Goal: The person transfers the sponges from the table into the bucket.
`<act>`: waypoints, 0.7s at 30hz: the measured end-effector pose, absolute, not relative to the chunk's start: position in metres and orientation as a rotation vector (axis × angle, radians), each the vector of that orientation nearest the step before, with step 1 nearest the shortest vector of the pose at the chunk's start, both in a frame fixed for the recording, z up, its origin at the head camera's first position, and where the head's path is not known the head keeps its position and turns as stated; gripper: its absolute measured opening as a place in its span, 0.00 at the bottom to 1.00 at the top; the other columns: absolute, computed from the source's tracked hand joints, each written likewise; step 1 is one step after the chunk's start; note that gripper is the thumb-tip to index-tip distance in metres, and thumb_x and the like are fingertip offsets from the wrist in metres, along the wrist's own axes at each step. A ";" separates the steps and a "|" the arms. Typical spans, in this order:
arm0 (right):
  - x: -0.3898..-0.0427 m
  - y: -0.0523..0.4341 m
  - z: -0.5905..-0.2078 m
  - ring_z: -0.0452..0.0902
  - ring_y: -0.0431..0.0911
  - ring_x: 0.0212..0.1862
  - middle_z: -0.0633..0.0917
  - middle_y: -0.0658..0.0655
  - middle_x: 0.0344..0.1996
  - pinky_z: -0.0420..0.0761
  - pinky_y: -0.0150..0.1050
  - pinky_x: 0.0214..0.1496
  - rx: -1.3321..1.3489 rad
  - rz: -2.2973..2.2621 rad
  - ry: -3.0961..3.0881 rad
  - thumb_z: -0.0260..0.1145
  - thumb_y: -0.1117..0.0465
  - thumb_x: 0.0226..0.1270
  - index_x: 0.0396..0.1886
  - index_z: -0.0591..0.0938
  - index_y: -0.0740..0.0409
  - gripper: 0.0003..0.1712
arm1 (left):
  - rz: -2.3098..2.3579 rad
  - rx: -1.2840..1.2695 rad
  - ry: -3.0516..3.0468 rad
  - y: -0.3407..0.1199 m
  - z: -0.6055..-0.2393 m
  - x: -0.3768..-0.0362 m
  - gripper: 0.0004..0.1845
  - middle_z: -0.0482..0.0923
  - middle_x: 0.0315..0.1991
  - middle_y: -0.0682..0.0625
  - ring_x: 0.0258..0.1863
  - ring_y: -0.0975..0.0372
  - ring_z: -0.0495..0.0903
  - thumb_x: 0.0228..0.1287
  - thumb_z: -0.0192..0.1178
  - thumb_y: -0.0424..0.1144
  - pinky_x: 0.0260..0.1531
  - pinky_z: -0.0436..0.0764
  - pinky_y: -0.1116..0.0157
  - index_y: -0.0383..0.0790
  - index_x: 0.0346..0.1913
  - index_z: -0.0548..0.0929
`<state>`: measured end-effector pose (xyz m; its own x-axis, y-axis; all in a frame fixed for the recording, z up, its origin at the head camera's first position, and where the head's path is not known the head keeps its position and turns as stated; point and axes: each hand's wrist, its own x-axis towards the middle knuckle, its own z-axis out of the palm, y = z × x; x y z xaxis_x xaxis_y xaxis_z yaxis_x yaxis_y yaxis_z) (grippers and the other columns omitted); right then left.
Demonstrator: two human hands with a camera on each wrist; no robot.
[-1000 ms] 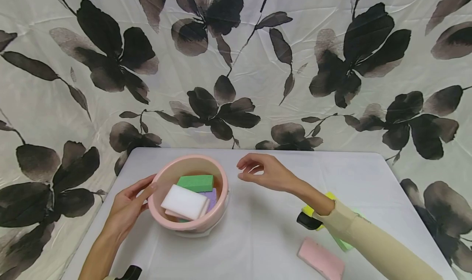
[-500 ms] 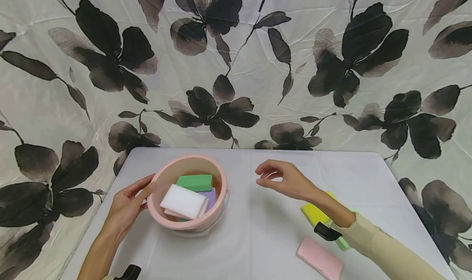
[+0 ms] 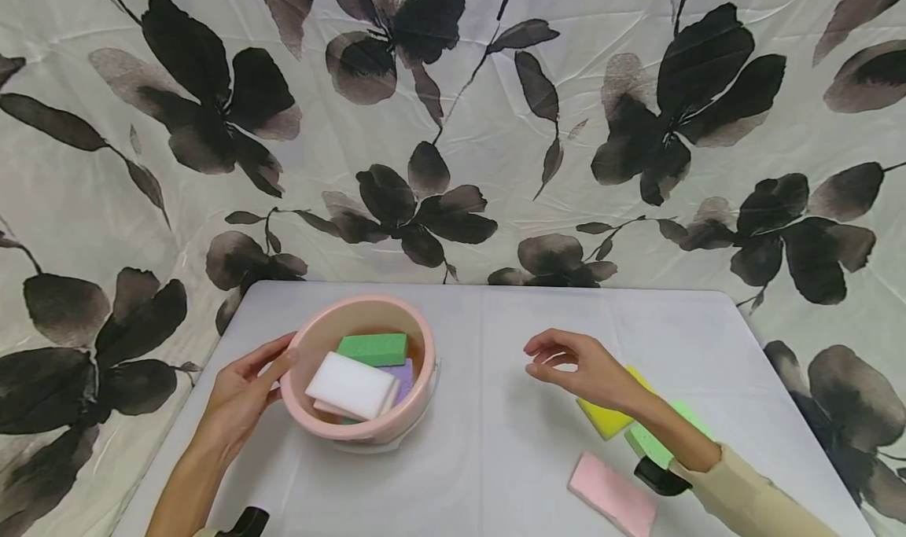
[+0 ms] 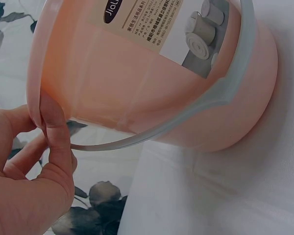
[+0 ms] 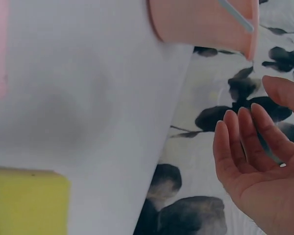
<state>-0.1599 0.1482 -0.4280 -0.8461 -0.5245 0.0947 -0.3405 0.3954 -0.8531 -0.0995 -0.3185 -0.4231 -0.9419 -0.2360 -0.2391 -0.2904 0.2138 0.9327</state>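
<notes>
A pink bucket (image 3: 322,336) stands on the table, holding a white sponge (image 3: 351,384), a green sponge (image 3: 373,349) and a purple sponge (image 3: 403,376); a pale pink one lies partly hidden beneath the white. My left hand (image 3: 237,399) pinches the bucket's rim on its left side, thumb and fingers on either side of the rim in the left wrist view. The grey bucket handle (image 4: 186,110) hangs down along the wall there. My right hand (image 3: 576,368) hovers over the table with fingers loosely bent and nothing between them, apart from the bucket.
Below the right forearm lie a yellow sponge (image 3: 605,419) and a light green sponge (image 3: 647,443), both partly covered by the arm. A pink sponge (image 3: 613,496) lies nearer the front edge. Behind the white table (image 3: 488,474) hangs a floral cloth (image 3: 453,128).
My right hand has moved right and toward me, away from the bucket, uncovering more of the yellow and light green sponges. The left hand has stayed on the rim.
</notes>
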 end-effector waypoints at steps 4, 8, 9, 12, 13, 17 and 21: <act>-0.154 0.160 -0.437 0.83 0.43 0.47 0.85 0.49 0.45 0.83 0.38 0.56 -0.758 -1.443 2.454 0.73 0.56 0.69 0.51 0.84 0.53 0.14 | 1.880 -0.510 2.422 -0.319 -0.424 -0.099 0.39 0.68 0.71 0.50 0.49 0.79 0.78 0.71 0.64 0.56 0.45 0.83 0.75 0.39 0.77 0.67; -0.146 0.170 -0.445 0.83 0.43 0.48 0.85 0.50 0.46 0.83 0.38 0.56 -0.738 -1.441 2.438 0.72 0.56 0.70 0.52 0.84 0.54 0.14 | 1.893 -0.503 2.419 -0.319 -0.423 -0.099 0.39 0.70 0.68 0.54 0.49 0.79 0.78 0.71 0.64 0.55 0.44 0.83 0.75 0.39 0.77 0.67; -0.144 0.172 -0.447 0.83 0.42 0.48 0.85 0.50 0.47 0.83 0.38 0.56 -0.731 -1.436 2.438 0.72 0.56 0.70 0.53 0.84 0.54 0.15 | 1.891 -0.504 2.421 -0.319 -0.423 -0.099 0.39 0.70 0.67 0.54 0.49 0.79 0.78 0.71 0.64 0.56 0.45 0.83 0.75 0.39 0.77 0.67; -0.137 0.179 -0.453 0.83 0.42 0.48 0.85 0.49 0.47 0.83 0.38 0.56 -0.717 -1.428 2.442 0.73 0.56 0.70 0.53 0.83 0.54 0.16 | 1.885 -0.510 2.423 -0.319 -0.423 -0.099 0.39 0.70 0.68 0.53 0.49 0.79 0.78 0.71 0.64 0.56 0.45 0.83 0.75 0.39 0.77 0.67; -0.135 0.181 -0.455 0.83 0.42 0.48 0.85 0.49 0.48 0.83 0.38 0.56 -0.716 -1.428 2.441 0.73 0.55 0.70 0.54 0.83 0.54 0.16 | 1.884 -0.514 2.422 -0.319 -0.423 -0.099 0.39 0.70 0.69 0.52 0.49 0.79 0.78 0.71 0.64 0.56 0.45 0.83 0.75 0.40 0.77 0.67; -0.127 0.188 -0.465 0.83 0.47 0.48 0.85 0.52 0.47 0.83 0.36 0.54 -0.704 -1.445 2.434 0.73 0.56 0.70 0.53 0.83 0.54 0.16 | 1.878 -0.515 2.421 -0.319 -0.423 -0.099 0.39 0.68 0.71 0.50 0.49 0.79 0.78 0.71 0.63 0.56 0.46 0.83 0.75 0.40 0.78 0.67; -0.120 0.196 -0.474 0.82 0.52 0.48 0.85 0.58 0.48 0.83 0.34 0.53 -0.678 -1.449 2.424 0.73 0.56 0.69 0.54 0.83 0.55 0.17 | 1.872 -0.512 2.423 -0.320 -0.424 -0.099 0.39 0.68 0.71 0.50 0.50 0.79 0.77 0.72 0.63 0.56 0.45 0.83 0.75 0.40 0.78 0.67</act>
<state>-0.1204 0.1955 -0.4740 -0.8644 -0.5017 0.0337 -0.2673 0.4017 -0.8759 -0.0986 -0.3196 -0.4241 -0.9449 -0.2352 -0.2278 -0.2798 0.2184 0.9349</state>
